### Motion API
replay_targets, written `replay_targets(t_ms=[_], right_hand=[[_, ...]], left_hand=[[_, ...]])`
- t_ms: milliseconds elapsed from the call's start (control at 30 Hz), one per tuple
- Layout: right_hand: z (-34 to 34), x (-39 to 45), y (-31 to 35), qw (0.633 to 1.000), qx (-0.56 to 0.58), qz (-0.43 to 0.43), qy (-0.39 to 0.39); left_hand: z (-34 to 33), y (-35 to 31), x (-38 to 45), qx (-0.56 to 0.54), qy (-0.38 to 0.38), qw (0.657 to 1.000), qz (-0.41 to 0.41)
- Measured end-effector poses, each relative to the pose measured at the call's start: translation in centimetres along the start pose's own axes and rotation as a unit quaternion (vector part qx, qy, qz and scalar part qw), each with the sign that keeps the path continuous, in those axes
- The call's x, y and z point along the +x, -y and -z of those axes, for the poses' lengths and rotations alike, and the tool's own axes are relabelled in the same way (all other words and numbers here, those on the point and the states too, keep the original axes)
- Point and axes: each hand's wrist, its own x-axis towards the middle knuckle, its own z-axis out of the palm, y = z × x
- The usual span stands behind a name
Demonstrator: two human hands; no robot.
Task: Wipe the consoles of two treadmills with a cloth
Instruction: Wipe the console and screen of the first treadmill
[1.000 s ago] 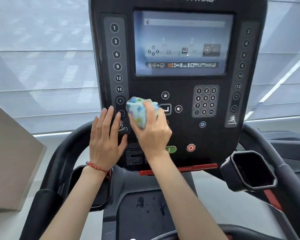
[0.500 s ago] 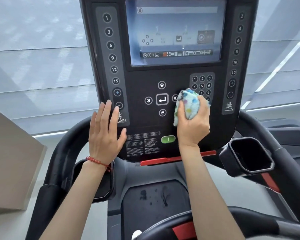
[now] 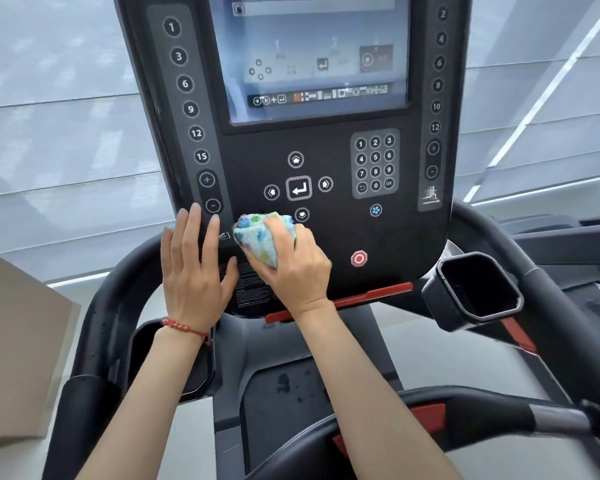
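Observation:
A black treadmill console (image 3: 347, 230) fills the upper middle of the head view, with a lit screen (image 3: 312, 57), arrow buttons, a number keypad and a red stop button (image 3: 358, 258). My right hand (image 3: 297, 268) grips a balled pale-blue cloth with coloured spots (image 3: 260, 237) and presses it on the console's lower left, under the down-arrow button. My left hand (image 3: 194, 268) lies flat with fingers spread on the console's lower-left edge, just left of the cloth. It wears a red bead bracelet. The green button is hidden under my right hand.
Black handrails curve off both sides of the console. A black cup holder (image 3: 478, 289) sticks out at the lower right. A red bar (image 3: 371, 294) runs under the console. A beige block (image 3: 18, 341) stands at the left. Window blinds hang behind.
My right hand has swept the cloth from the keypad side back left and down to the console's lower left. My left hand has stayed flat in place.

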Motion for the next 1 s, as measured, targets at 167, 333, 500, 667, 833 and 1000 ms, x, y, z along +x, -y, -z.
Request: replay_targets(t_ms=[167,333,500,667,833,1000], right_hand=[[1.2,0.2,-3.4,0.999,-0.010,-0.041,-0.004],[2.8,0.6,-7.7,0.994,-0.035,-0.106,-0.012],[5.0,0.2,-14.3,0.972,-0.005,-0.233,-0.032],[6.3,0.5,-16.7,0.939,0.021,-0.340,-0.033],[4.8,1.9,-12.9,0.944,0.064,-0.321,-0.044],[2.2,4.1,-8.9,0.995,0.011,-0.099,-0.022]], left_hand=[[-0.3,-2.5,1.0,-0.005,-0.009,1.000,-0.012],[-1.0,-5.2,2.1,-0.012,-0.014,1.000,-0.019],[-2.0,-7.0,2.7,-0.009,0.008,1.000,-0.005],[-2.7,-6.9,2.6,0.017,0.014,1.000,-0.006],[-2.8,-7.1,2.7,0.022,0.012,1.000,-0.001],[-2.7,-7.2,2.7,0.024,0.018,1.000,0.007]])
